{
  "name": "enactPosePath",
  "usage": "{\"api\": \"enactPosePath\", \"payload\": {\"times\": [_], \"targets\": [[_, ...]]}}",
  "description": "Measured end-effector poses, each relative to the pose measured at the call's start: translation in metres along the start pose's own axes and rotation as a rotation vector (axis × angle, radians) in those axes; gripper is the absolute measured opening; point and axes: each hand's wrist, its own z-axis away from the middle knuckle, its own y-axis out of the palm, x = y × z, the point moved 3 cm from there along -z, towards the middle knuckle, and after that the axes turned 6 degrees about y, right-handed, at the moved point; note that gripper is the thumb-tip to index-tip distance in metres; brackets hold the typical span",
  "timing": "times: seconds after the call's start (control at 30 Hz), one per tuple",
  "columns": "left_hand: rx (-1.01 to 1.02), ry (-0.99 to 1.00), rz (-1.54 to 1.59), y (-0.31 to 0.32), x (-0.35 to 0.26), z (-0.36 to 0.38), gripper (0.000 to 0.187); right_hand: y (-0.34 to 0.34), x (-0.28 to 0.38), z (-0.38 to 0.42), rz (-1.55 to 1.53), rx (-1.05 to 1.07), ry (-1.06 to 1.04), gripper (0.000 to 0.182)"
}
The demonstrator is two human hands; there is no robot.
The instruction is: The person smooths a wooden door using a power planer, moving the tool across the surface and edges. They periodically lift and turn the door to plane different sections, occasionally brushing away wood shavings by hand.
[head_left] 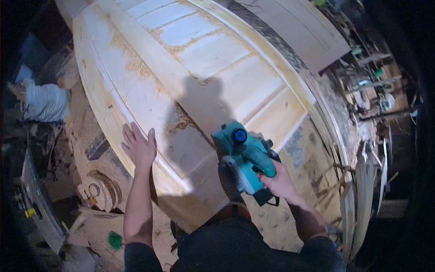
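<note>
Head view: a teal handheld electric planer (242, 156) is gripped by the closed right hand (278, 181) at the near end of the pale panelled wooden door (199, 59), while the open left hand (139, 146) is laid flat, fingers spread, on its left edge, shavings strewn across the panels.

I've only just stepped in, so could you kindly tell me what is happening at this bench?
A person is working on a pale wooden panelled door laid flat. The left hand rests flat, fingers spread, on the door's near edge. The right hand grips a teal electric hand planer at the door's near end. Wood shavings are scattered over the panels. Another panelled piece lies beyond, with wood offcuts at the right.
</note>
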Motion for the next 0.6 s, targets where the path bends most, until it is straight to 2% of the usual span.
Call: {"api": "enactPosePath", "payload": {"times": [0.2, 0.3, 0.4, 0.43, 0.47, 0.53, 0.6], "targets": [[-0.038, -0.212, -0.007, 0.005, -0.019, 0.001, 0.086, -0.015, 0.035, -0.066, 0.151, 0.069, -0.263, 0.043], [-0.084, -0.262, -0.101, 0.008, -0.027, -0.002, 0.085, -0.004, 0.083, -0.116, 0.191, 0.105, -0.369, 0.043], [-0.105, -0.263, -0.12, 0.006, -0.031, -0.003, 0.085, 0.026, 0.147, -0.179, 0.122, 0.131, -0.531, 0.04], [-0.111, -0.261, -0.138, 0.006, -0.031, -0.006, 0.084, 0.035, 0.177, -0.198, 0.128, 0.169, -0.507, 0.04], [-0.111, -0.256, -0.154, 0.007, -0.029, -0.007, 0.084, 0.05, 0.197, -0.226, 0.104, 0.15, -0.617, 0.041], [-0.11, -0.245, -0.161, 0.012, -0.028, -0.003, 0.082, 0.068, 0.236, -0.268, 0.226, 0.094, -0.599, 0.049], [-0.138, -0.24, -0.144, 0.011, -0.026, -0.004, 0.081, 0.078, 0.238, -0.284, 0.086, 0.091, -0.624, 0.058]]}}
